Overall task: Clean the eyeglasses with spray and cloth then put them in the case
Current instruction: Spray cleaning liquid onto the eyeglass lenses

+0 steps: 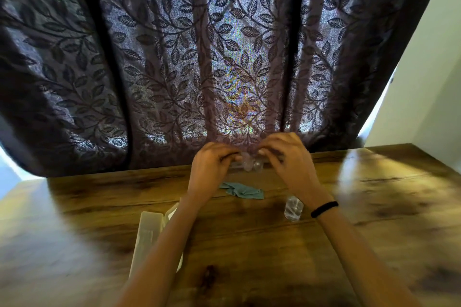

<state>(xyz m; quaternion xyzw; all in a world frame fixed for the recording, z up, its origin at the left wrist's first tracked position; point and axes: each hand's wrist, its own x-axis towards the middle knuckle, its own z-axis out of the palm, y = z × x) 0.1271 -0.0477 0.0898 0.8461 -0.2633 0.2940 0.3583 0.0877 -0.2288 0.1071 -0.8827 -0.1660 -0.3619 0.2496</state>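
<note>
The eyeglasses [250, 164] are held raised above the far part of the table [274, 244], pinched at one end by the curled fingers of the left hand [212, 169] and at the other by the right hand [290, 162]. The cloth [240, 189], spray bottle [293, 210] and open case [152, 237] lie nearer. The frame is best gripped by its ends, lenses untouched. No writing can be read.
</note>
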